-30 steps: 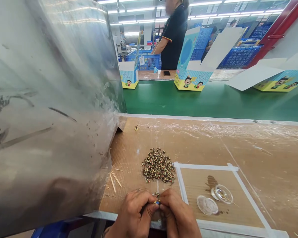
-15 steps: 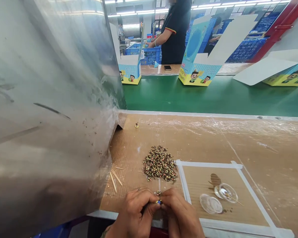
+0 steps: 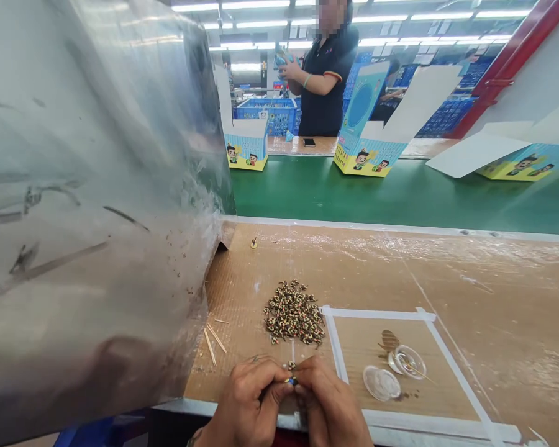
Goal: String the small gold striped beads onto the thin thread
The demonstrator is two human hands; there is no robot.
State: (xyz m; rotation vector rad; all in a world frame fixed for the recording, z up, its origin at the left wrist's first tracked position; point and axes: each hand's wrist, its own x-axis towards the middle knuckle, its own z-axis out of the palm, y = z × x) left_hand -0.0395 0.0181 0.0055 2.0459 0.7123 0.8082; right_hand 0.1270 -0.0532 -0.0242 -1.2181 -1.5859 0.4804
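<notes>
- At the near tabletop [image 3: 400,273] edge, left hand [image 3: 246,403] and right hand [image 3: 328,406] meet, fingertips jointly pinching one small part [image 3: 291,380].
- Just beyond lies the parts pile [image 3: 294,312].
- Two clear dishes [image 3: 394,372] sit to the right.

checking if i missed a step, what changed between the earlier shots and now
Little changed. The left hand and right hand stay pressed together at the bench edge, fingers still pinching the same small blue-and-yellow part. Across the green belt, the standing person has lifted both hands from the blue crate up to chest height. The pile of small parts and clear dishes lie as before.
</notes>
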